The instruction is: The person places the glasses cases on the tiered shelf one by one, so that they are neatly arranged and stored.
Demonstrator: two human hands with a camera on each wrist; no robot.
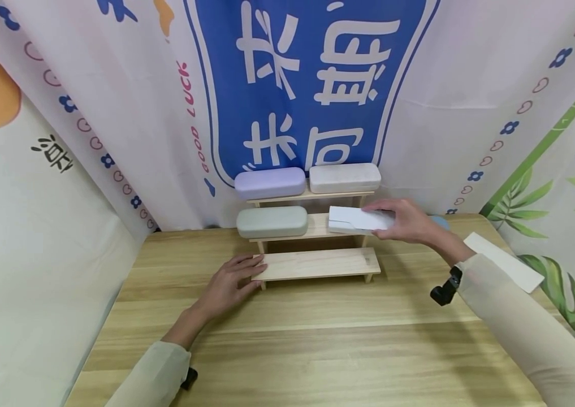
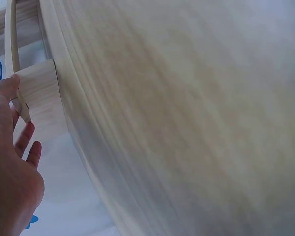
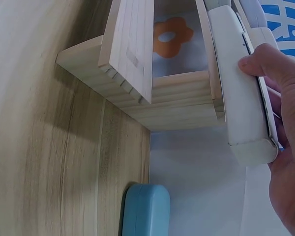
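Note:
My right hand (image 1: 401,220) grips a white eyeglass case (image 1: 350,217) with a flap line, over the right end of the middle step. In the right wrist view the thumb lies on one long face of the case (image 3: 241,93), and the other fingers are partly hidden behind it. My left hand (image 1: 233,277) holds the left end of the lowest step of a three-step wooden rack (image 1: 318,264). On the rack, a grey-green case (image 1: 272,221) lies on the middle step, with a lilac case (image 1: 270,183) and a pale grey case (image 1: 345,177) on top.
A blue case (image 3: 147,211) lies on the table right of the rack, mostly behind my right wrist in the head view. A flat white piece (image 1: 503,261) lies at the table's right edge. Printed cloth (image 1: 165,141) hangs close behind the rack.

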